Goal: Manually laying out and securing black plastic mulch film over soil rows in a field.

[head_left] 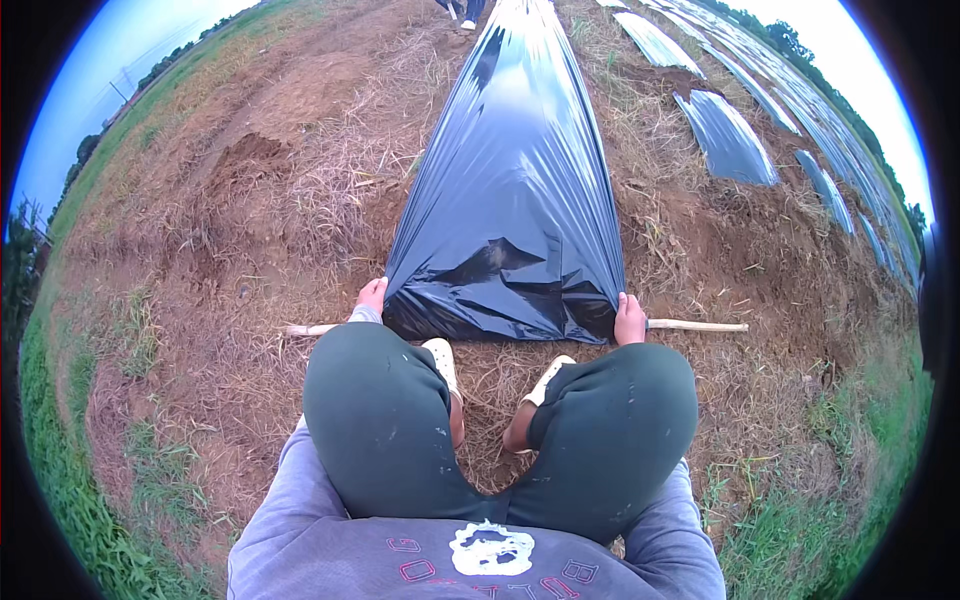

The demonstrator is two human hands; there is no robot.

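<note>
A long sheet of shiny black plastic film (510, 200) stretches away from me over the ground, looking narrower toward the far end. My left hand (372, 296) is closed on its near left corner. At the near right corner my right hand (630, 320) grips the film too, fingers wrapped round the edge. A pale wooden stick (698, 325) pokes out past both hands, and its middle is hidden at the film's near edge. Creases run lengthwise from both hands, and the near part sags in folds.
I squat with cream clogs (442, 362) just before the film's near edge. Dry straw and reddish soil (250, 240) lie on both sides. To the right, several film-covered strips (728, 140) run into the distance. Another person (466, 12) stands at the film's far end.
</note>
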